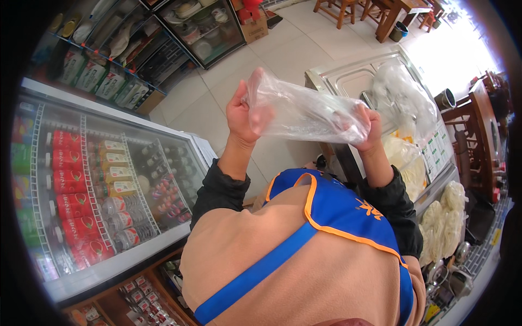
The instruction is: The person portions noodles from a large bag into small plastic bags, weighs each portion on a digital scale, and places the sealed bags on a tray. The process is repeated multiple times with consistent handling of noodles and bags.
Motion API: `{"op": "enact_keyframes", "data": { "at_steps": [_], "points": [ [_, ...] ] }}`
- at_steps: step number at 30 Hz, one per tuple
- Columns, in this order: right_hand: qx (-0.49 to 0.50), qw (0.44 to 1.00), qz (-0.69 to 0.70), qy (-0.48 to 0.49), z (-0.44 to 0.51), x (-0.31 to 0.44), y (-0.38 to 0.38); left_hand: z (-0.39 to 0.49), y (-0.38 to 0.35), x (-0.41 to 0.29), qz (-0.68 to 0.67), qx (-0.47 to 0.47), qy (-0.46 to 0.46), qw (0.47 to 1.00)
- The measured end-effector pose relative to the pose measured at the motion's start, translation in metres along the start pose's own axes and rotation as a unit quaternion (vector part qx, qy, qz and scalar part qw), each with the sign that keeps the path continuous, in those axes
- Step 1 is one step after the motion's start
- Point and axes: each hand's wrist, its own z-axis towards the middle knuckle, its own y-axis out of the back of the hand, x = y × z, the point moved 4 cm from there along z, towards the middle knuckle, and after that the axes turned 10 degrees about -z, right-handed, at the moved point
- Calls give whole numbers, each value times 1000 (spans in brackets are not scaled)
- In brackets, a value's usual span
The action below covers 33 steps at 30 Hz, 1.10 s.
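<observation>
A clear plastic bag (306, 112) is stretched between my hands in front of my chest. My left hand (248, 112) grips its left end, the fingers partly inside or behind the film and the thumb outside. At the other end my right hand (366, 126) is closed on the bunched plastic. More clear plastic bags (401, 89) lie on a steel counter (340, 75) beyond my right hand. A bag of pale yellow food (401, 161) rests near my right forearm.
A glass-fronted drinks fridge (110, 183) stands at left, with shelves of boxed goods (91, 75) beyond it. A second glass cabinet (204, 28) is at the top. Several filled bags (442, 224) lie at right, near wooden chairs (465, 138). Pale floor tiles (228, 65) stretch ahead.
</observation>
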Motion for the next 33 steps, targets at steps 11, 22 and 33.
{"op": "enact_keyframes", "data": {
  "at_steps": [11, 22, 33],
  "points": [
    [58, 997, 51, -28, 11, 19, 17, -14, 24, -35, 286, -8, 6, 958],
    [-84, 199, -873, 437, -1, 75, -100, 16, -63, -38, 869, 190, -417, 186],
    [-100, 343, -886, 296, -36, 30, -6, 22, 35, 18, 683, -125, -231, 682]
  ]
}}
